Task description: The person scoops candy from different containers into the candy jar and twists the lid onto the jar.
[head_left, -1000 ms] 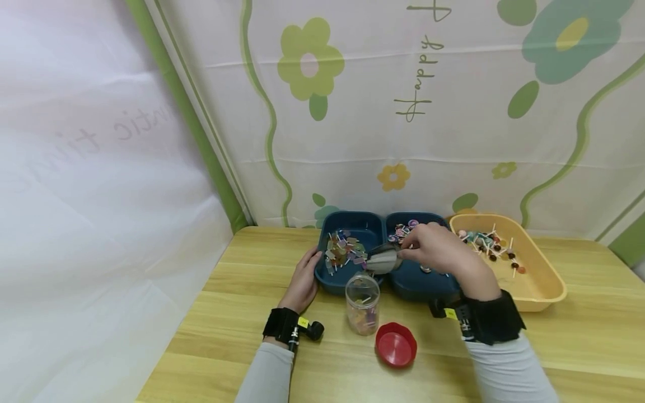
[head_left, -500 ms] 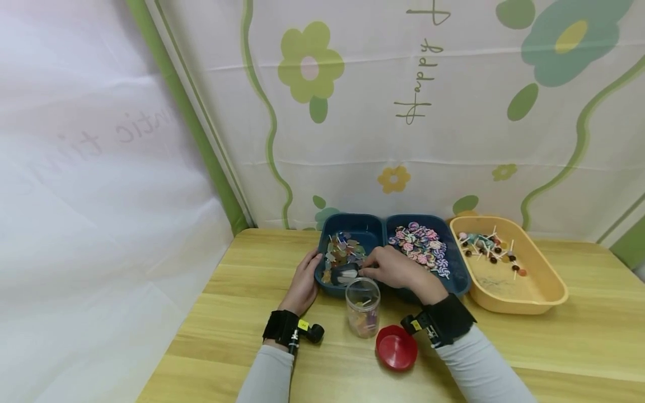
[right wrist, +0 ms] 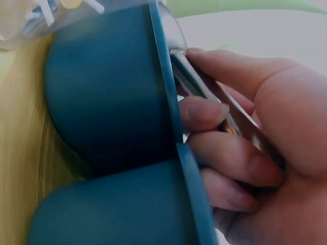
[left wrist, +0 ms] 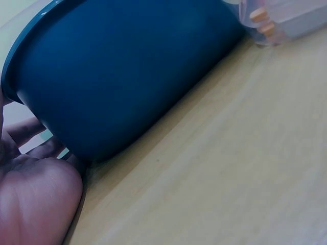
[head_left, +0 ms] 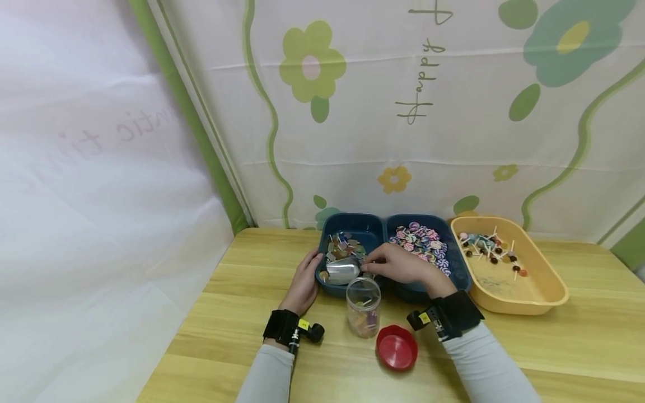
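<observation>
The tabletop (head_left: 216, 336) carries a two-part blue tray (head_left: 364, 225) and, to its right, a yellow tray (head_left: 539, 288). The left hand (head_left: 301, 285), fingers extended, touches the blue tray's outer left wall, while the right hand (head_left: 400, 264) grips the handle of a metal scoop (head_left: 342, 272) inside the left compartment. An uncapped jar (head_left: 364, 316) stands before the tray, a red lid (head_left: 396, 348) lies near it, and small candies (head_left: 347, 245) lie by the scoop.

Passable over the worktop (head_left: 211, 330) left of the left hand (head_left: 301, 280); likewise down into the near end of the yellow tray (head_left: 534, 280). Partly blocked before the blue tray (head_left: 459, 266) by the transparent jar (head_left: 363, 313) and red lid (head_left: 396, 348); obstructed inside its left compartment (head_left: 370, 236) by the scoop (head_left: 344, 271) and right hand (head_left: 399, 264).
</observation>
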Action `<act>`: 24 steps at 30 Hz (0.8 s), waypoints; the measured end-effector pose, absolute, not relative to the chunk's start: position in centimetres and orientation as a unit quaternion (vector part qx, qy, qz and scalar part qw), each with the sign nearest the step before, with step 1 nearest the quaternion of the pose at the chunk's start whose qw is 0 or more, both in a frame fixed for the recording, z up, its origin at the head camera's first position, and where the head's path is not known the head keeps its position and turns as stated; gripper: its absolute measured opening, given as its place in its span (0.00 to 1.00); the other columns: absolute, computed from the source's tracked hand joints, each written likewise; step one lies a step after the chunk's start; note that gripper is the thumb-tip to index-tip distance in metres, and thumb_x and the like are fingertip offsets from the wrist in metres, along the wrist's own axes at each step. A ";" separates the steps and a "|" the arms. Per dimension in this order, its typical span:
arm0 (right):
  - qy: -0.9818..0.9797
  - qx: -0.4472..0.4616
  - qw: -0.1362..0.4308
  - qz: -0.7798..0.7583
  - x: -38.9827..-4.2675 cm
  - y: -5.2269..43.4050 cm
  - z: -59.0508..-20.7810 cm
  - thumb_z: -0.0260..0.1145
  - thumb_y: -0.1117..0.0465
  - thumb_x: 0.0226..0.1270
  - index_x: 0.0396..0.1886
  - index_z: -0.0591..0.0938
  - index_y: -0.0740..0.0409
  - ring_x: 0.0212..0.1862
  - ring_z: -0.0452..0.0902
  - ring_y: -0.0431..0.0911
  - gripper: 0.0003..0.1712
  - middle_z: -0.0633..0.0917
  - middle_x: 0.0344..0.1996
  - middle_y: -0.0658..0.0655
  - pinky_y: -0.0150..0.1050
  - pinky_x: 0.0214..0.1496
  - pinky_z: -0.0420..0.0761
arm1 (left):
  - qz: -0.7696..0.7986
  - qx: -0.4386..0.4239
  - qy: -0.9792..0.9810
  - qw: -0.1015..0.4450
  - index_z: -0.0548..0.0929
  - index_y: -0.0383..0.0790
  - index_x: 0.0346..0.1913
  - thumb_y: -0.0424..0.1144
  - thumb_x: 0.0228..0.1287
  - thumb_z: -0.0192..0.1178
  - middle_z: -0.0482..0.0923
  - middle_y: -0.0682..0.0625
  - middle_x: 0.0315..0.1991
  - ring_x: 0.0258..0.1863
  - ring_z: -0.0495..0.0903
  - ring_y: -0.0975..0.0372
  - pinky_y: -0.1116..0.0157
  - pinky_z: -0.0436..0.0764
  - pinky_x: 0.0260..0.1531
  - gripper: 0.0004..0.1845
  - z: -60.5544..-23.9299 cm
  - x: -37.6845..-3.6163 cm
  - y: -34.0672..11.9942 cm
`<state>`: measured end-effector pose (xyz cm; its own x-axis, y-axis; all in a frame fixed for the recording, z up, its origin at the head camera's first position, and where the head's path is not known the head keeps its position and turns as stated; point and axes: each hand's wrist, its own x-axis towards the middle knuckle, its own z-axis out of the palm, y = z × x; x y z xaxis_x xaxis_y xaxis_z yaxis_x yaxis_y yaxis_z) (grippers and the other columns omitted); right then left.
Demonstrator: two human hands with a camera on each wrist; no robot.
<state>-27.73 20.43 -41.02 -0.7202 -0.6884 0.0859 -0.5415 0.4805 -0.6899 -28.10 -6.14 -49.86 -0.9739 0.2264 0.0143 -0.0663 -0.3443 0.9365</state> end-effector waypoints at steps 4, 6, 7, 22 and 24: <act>0.844 -0.360 0.111 -0.381 -27.8 20.8 -41.2 0.61 0.58 0.79 0.42 0.90 0.57 0.30 0.76 0.46 0.13 0.86 0.30 0.56 0.35 0.35 0.78 | 0.815 0.067 0.568 0.092 0.58 0.37 0.80 0.43 0.85 0.45 0.52 0.40 0.80 0.79 0.51 0.54 0.56 0.56 0.76 0.28 -49.7 -28.1 -6.1; 0.842 -0.360 0.112 -0.386 -27.9 20.9 -41.2 0.61 0.58 0.79 0.42 0.90 0.58 0.32 0.78 0.50 0.13 0.87 0.33 0.60 0.37 0.38 0.80 | 0.816 0.068 0.567 0.093 0.57 0.37 0.80 0.43 0.85 0.44 0.51 0.40 0.80 0.80 0.51 0.53 0.55 0.55 0.77 0.28 -49.7 -28.1 -6.1; 0.841 -0.359 0.112 -0.389 -27.9 21.0 -41.3 0.61 0.58 0.79 0.43 0.90 0.58 0.33 0.79 0.52 0.13 0.87 0.34 0.61 0.37 0.39 0.81 | 0.815 0.068 0.568 0.093 0.57 0.37 0.80 0.43 0.85 0.44 0.50 0.40 0.81 0.80 0.50 0.53 0.55 0.54 0.77 0.28 -49.7 -28.1 -6.0; 0.826 -0.345 0.089 -0.437 -28.2 22.1 -41.2 0.59 0.60 0.81 0.46 0.90 0.60 0.35 0.81 0.60 0.14 0.88 0.34 0.59 0.39 0.37 0.80 | 0.818 0.067 0.565 0.086 0.58 0.38 0.80 0.43 0.85 0.43 0.48 0.41 0.81 0.80 0.48 0.54 0.55 0.53 0.77 0.28 -49.9 -28.1 -6.0; 0.827 -0.342 0.082 -0.438 -28.2 22.2 -41.1 0.59 0.61 0.81 0.48 0.89 0.61 0.35 0.81 0.59 0.14 0.88 0.34 0.55 0.38 0.38 0.79 | 0.820 0.075 0.562 0.084 0.58 0.39 0.80 0.43 0.86 0.42 0.50 0.41 0.81 0.80 0.49 0.55 0.55 0.54 0.77 0.27 -49.9 -28.1 -6.0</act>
